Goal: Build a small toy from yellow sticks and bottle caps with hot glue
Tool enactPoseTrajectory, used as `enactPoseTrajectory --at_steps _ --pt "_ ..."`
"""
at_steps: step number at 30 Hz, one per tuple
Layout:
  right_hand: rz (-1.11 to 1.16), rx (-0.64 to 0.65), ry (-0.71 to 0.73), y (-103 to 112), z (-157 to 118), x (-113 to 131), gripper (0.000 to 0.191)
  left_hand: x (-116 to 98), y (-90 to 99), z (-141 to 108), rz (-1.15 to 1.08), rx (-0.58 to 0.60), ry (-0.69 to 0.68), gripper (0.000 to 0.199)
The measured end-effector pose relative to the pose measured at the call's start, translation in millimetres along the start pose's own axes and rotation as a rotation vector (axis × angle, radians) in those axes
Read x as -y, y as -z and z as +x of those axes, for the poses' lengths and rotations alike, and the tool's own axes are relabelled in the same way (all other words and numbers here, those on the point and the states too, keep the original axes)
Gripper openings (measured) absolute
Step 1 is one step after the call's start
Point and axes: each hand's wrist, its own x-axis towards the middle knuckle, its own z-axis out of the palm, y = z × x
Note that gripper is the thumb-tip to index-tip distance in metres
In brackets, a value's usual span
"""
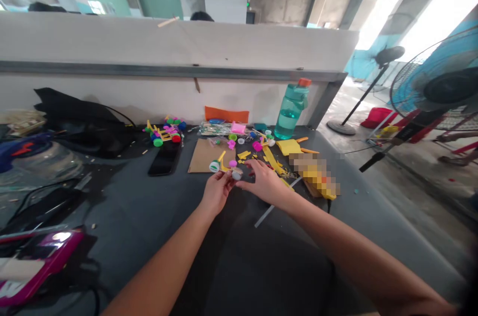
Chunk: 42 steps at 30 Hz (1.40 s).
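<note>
My left hand (218, 190) pinches a small yellow piece with caps (224, 164) over the dark table, near the front edge of a brown cardboard sheet (199, 157). The piece carries a white-and-green cap at its left, a pink part on top and a greyish round cap at its right. Beside that greyish cap is my right hand (261, 179), thumb and fingers apart and curved around empty space. Whether its thumb touches the cap is too small to tell. Yellow strips and scraps (274, 160) lie just beyond my right hand.
A teal bottle (289, 112) stands at the back right, near a partly blurred yellow tool (321, 181). A phone (164, 159) and colourful wheeled pieces (166, 134) lie left of the cardboard. A magenta case (61, 261) is at the front left; a fan (444, 82) stands right.
</note>
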Motion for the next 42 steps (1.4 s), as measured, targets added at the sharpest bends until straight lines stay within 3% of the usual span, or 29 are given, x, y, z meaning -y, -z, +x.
enactPoseTrajectory --at_steps 6,10,15,16,19,22,28,35,42 --pt "0.103 -0.007 0.036 -23.1 17.1 -7.3 0.018 0.1 3.1 2.4 0.054 0.037 0.014 0.008" --pt "0.164 0.007 -0.064 -26.0 14.6 -11.9 0.014 -7.1 5.6 2.2 0.212 0.028 0.104 0.011" --pt "0.128 0.0 -0.098 -30.3 11.5 -15.9 0.01 -21.4 9.4 -7.9 0.578 0.017 0.293 0.019" --pt "0.112 -0.005 -0.092 -31.2 11.3 -15.8 0.009 -22.8 9.9 -10.8 0.677 0.003 0.264 0.018" --pt "0.09 0.003 -0.06 -33.5 9.9 -13.4 0.007 -22.0 10.3 -18.9 0.903 -0.052 -0.005 0.013" --pt "0.099 0.018 -0.029 -35.2 7.1 -10.2 0.006 -17.2 10.6 -23.6 0.937 -0.063 -0.171 0.015" --pt "0.132 0.021 -0.022 -36.8 3.4 -11.2 0.012 -11.0 13.5 -22.0 0.935 -0.015 -0.19 0.018" --pt "0.269 0.01 -0.051 -36.6 3.1 -15.6 0.016 -9.0 17.2 -17.6 1.138 0.009 -0.247 0.024" --pt "0.192 -0.035 0.028 -33.4 5.9 -16.4 0.011 -7.1 18.2 -15.9 1.142 0.006 -0.25 0.021"
